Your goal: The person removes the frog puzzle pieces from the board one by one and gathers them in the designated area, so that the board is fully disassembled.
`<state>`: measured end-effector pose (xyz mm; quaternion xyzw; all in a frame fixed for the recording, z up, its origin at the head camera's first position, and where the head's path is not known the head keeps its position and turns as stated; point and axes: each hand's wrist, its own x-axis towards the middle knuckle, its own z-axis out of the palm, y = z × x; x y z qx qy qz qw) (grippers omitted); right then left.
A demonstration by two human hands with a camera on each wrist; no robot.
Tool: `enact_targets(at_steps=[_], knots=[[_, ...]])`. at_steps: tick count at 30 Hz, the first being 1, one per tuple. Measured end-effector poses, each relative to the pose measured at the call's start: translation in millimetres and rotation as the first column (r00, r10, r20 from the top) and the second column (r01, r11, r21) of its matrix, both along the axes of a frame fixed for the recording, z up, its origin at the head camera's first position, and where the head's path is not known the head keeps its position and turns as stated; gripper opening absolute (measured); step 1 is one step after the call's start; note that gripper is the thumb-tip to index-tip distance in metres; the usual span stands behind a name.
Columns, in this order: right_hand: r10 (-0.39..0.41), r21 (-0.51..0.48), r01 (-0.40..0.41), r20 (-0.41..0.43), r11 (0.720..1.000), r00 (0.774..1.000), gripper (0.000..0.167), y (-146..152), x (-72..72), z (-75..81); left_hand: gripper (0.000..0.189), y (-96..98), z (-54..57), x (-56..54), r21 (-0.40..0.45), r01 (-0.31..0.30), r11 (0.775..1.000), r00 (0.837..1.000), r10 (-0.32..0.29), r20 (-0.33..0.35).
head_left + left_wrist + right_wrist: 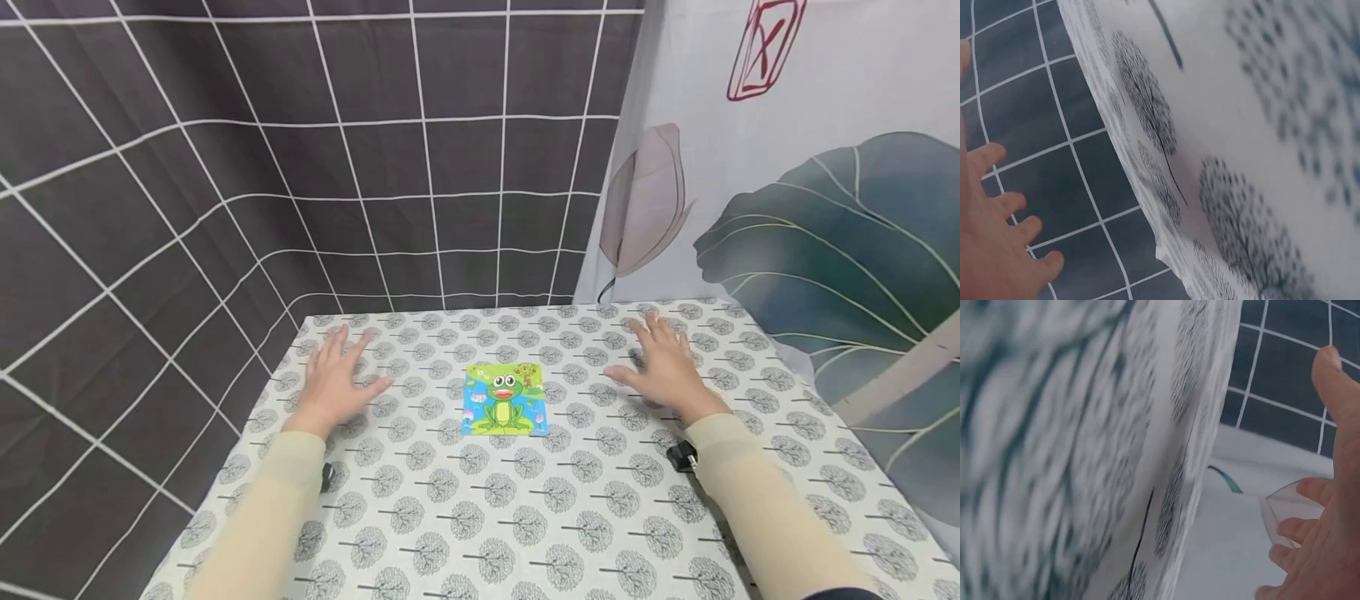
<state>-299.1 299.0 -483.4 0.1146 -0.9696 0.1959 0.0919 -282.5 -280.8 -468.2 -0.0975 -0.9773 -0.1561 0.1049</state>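
Observation:
Near the middle of the table lies a flat square picture board point(504, 400) with a green frog on a blue and green background; whether it is a puzzle or a card I cannot tell. To its left my left hand point(335, 385) is held with fingers spread, apart from the board. On the other side my right hand point(663, 371) has its fingers spread too, also apart from it. Both wrist views show bare fingers, the left hand point(1007, 237) and the right hand point(1329, 519), with nothing in them.
A white cloth with grey tree prints covers the table point(495, 525). Dark curtain point(375, 150) with a white grid hangs behind and at the left. A pale curtain point(690, 75) with leaf and flower prints hangs at the right. Small black devices point(681, 456) sit at the wrists.

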Motion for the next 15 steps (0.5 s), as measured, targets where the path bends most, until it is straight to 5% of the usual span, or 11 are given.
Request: enact_targets(at_steps=[15], knots=[[0.041,-0.14,-0.022,0.136,0.99,0.99,0.102,-47,4.1,8.8,0.088,30.5,-5.5,3.4,0.138,0.014,0.99,0.999,-0.021,0.048]])
